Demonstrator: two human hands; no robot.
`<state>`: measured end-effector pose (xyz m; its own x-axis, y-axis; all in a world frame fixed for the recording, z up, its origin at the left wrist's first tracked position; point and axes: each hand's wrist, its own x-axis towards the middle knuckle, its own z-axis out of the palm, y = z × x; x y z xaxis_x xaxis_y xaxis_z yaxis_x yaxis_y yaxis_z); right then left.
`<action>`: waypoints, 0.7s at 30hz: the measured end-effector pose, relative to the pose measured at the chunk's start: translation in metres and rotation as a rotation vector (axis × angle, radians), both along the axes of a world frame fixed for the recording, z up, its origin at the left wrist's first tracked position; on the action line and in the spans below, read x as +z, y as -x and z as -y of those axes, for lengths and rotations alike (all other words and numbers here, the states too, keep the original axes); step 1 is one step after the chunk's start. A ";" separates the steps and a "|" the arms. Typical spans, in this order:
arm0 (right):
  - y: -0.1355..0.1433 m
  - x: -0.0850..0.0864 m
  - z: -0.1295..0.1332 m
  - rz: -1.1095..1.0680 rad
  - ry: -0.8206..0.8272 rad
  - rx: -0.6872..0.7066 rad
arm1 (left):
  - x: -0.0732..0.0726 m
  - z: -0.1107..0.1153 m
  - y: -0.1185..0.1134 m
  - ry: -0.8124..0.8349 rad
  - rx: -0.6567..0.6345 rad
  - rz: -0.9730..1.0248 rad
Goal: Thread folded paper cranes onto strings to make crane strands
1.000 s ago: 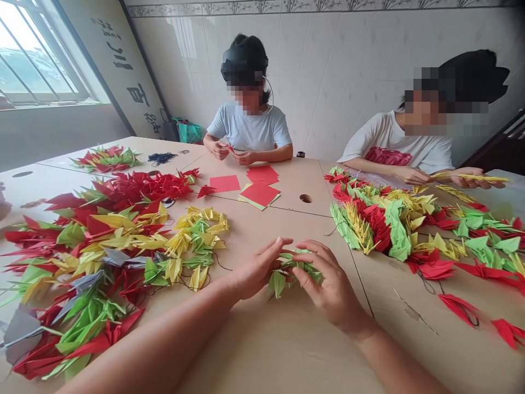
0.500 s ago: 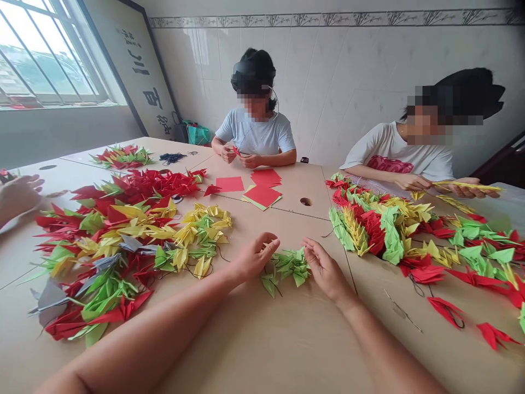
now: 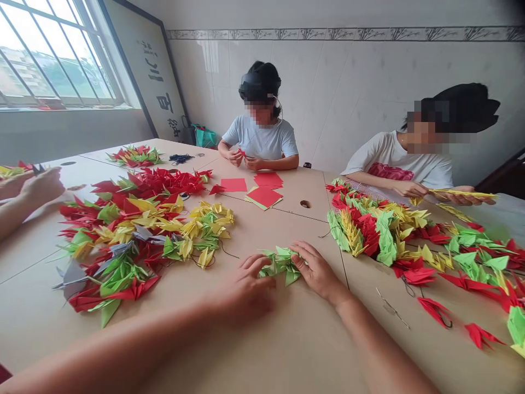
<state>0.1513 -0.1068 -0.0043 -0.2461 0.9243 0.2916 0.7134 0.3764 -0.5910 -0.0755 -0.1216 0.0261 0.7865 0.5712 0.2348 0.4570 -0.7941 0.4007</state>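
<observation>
A small pile of light green folded paper cranes (image 3: 283, 259) lies on the table in front of me. My left hand (image 3: 246, 287) is at the pile's left side, fingers loosely bent and apart, its lower part smeared by motion. From the right, my right hand (image 3: 318, 271) reaches over the pile, fingers stretched out and touching or just above the green paper. Neither hand grips anything that I can see. My left hand partly hides the pile's near left edge.
A large heap of red, yellow, green and grey cranes (image 3: 135, 230) lies left, strung cranes (image 3: 377, 224) right. A thin needle-like tool (image 3: 392, 307) lies near the right. Red paper squares (image 3: 264, 197) lie ahead. Two people sit opposite; another person's hands (image 3: 41, 189) work at far left.
My left hand has come down and nearer to me beside the green cranes. My right hand has shifted left over them. The view has tilted slightly, and the far-left person's hands reach further in.
</observation>
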 end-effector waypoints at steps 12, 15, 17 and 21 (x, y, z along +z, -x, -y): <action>0.005 0.060 0.029 0.017 0.469 0.266 | -0.006 -0.037 0.013 0.043 0.167 -0.040; 0.006 0.061 0.031 -0.027 0.502 0.196 | -0.008 -0.042 0.012 0.078 0.205 -0.006; 0.011 0.059 0.034 -0.057 0.558 0.220 | -0.011 -0.048 0.009 0.098 0.228 0.032; 0.021 0.060 0.039 -0.110 0.750 0.414 | -0.018 -0.062 0.000 0.129 0.262 0.057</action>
<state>0.1298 -0.1457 0.0555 -0.6118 0.7244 -0.3176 0.5288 0.0760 -0.8453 -0.0759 -0.0598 0.0085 0.5961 0.7809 0.1866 0.6137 -0.5930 0.5213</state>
